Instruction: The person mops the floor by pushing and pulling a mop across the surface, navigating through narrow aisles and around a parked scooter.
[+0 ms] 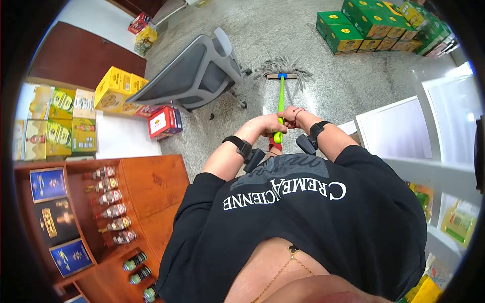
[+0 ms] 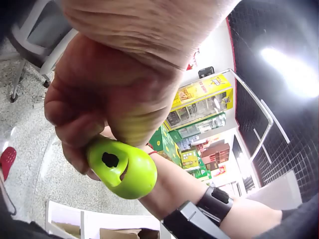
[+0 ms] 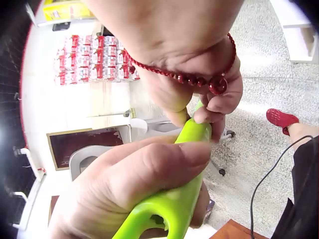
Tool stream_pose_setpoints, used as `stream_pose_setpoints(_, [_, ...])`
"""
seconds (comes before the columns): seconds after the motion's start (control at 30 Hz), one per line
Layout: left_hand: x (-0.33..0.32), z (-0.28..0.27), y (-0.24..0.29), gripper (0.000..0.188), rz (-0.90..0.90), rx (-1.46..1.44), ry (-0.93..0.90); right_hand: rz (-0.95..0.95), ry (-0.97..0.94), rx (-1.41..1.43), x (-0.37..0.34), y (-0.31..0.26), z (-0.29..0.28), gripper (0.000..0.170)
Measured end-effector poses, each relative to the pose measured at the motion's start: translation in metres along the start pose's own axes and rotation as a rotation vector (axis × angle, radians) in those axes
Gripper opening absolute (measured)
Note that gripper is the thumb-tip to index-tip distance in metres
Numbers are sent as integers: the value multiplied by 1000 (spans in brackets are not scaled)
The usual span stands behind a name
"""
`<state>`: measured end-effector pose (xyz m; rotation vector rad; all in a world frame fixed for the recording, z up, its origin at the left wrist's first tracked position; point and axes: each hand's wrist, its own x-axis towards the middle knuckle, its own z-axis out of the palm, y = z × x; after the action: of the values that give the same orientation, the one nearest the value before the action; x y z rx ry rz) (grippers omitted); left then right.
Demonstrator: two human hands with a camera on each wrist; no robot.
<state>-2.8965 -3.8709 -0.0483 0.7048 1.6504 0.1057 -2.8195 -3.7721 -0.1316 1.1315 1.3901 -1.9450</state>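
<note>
Head cam had my L hand (image 1: 270, 124) & R hand (image 1: 292, 116) both clenched round the green mop handle (image 1: 281, 101); L gripped near the butt end, R just beside it, a bit nearer the mop head (image 1: 283, 66); handle ran out in front of me; mop head lay on the speckled floor (image 1: 202, 139), grey strands fanned round a blue clamp (image 1: 282, 76), b/w the grey office chair (image 1: 194, 73) on my L & the green cartons (image 1: 353, 30) farther off to the R; black straps w/ small cams sat on both wrists.

L wrist cam: fingers curled round the handle, rounded green butt w/ its hole poking out below my L hand; R forearm (image 2: 174, 186) behind it, black strap on.

R wrist cam: L thumb lay over the handle; R fingers pinched it farther along; red bead bracelet (image 3: 217, 85) round my R wrist; red shoe (image 3: 282, 119) on the floor, well apart from the handle.

Also about: yellow boxes (image 1: 115, 91) & a red box (image 1: 164, 122) near the chair; wooden shelf unit (image 1: 156, 202) w/ bottles (image 1: 112, 210) on my L; white cabinet (image 1: 394, 131) on my R.
</note>
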Motion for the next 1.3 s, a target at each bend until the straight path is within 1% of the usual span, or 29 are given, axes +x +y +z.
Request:
stream_pose_setpoints(0.03, [13,-17,0,24,8,25,-18,-2,-3,1,6,-14,-6,25])
stream_pose_setpoints(0.07, [24,-35,1,27,58,38,-8,-1,-6,9,12,-31,-14,25])
stream_pose_setpoints(0.1, [30,-51,-1,27,45,37,-20,10,-16,19,31,-40,-15,25])
stream_pose_setpoints(0.17, [32,-90,21,30,66,193,20,3,33,14,46,-73,-31,26])
stream_pose_setpoints(0.2, [38,-108,28,31,47,263,7,0,21,11,60,-84,-39,27])
stream_pose_setpoints(0.23, [43,-126,35,31,64,256,-37,27,30,40,62,-101,-44,27])
stream_pose_setpoints(0.3, [57,-161,48,30,75,257,-82,1,27,113,61,-131,-58,26])
stream_pose_setpoints(0.33, [72,-168,53,30,51,303,-94,18,46,180,83,-128,-65,23])
stream_pose_setpoints(0.37, [72,-180,67,29,47,363,-107,29,88,252,90,-135,-72,21])
stream_pose_setpoints(0.43, [65,-196,89,28,55,534,-137,24,-32,478,91,-139,-82,19])
stream_pose_setpoints(0.5, [69,-216,108,28,42,507,-198,-3,52,542,78,-157,-91,18])
stream_pose_setpoints(0.53, [79,-226,115,28,48,503,-208,14,70,553,77,-164,-100,18])
stream_pose_setpoints(0.57, [95,-234,120,28,45,496,-216,-18,71,586,84,-169,-112,17])
stream_pose_setpoints(0.6, [101,-237,129,26,45,519,-208,-52,78,626,82,-171,-119,17])
stream_pose_setpoints(0.63, [105,-240,140,23,40,516,-218,-40,91,643,80,-173,-126,17])
stream_pose_setpoints(0.7, [118,-244,160,21,47,442,-272,-66,156,688,74,-177,-146,16])
stream_pose_setpoints(0.73, [122,-244,172,21,52,447,-284,-94,123,752,78,-175,-158,14])
stream_pose_setpoints(0.8, [137,-248,203,21,69,577,-283,-97,168,790,78,-175,-184,14])
stream_pose_setpoints(0.83, [147,-250,218,21,75,590,-284,-96,207,823,76,-176,-197,14])
stream_pose_setpoints(0.87, [157,-249,233,21,75,616,-324,-111,159,881,84,-170,-216,14])
stream_pose_setpoints(0.9, [166,-250,250,21,77,641,-356,-116,164,889,79,-170,-232,14])
stream_pose_setpoints(0.97, [178,-251,282,22,86,703,-378,-145,271,977,71,-170,-258,15])
stream_pose_setpoints(1.03, [189,-252,316,24,128,774,-401,-172,283,1049,73,-170,-286,17])
stream_pose_setpoints(1.07, [192,-253,332,25,139,748,-421,-191,289,1087,78,-167,-302,17])
stream_pose_setpoints(1.17, [207,-247,373,25,115,755,-463,-210,287,1154,77,-154,-336,18])
stream_pose_setpoints(1.23, [209,-233,390,24,118,753,-519,-368,193,1156,81,-135,-349,22])
stream_pose_setpoints(1.27, [213,-223,396,23,128,746,-561,-319,248,1194,80,-119,-358,26])
stream_pose_setpoints(1.3, [214,-216,403,23,138,744,-601,-311,252,1198,63,-122,-359,26])
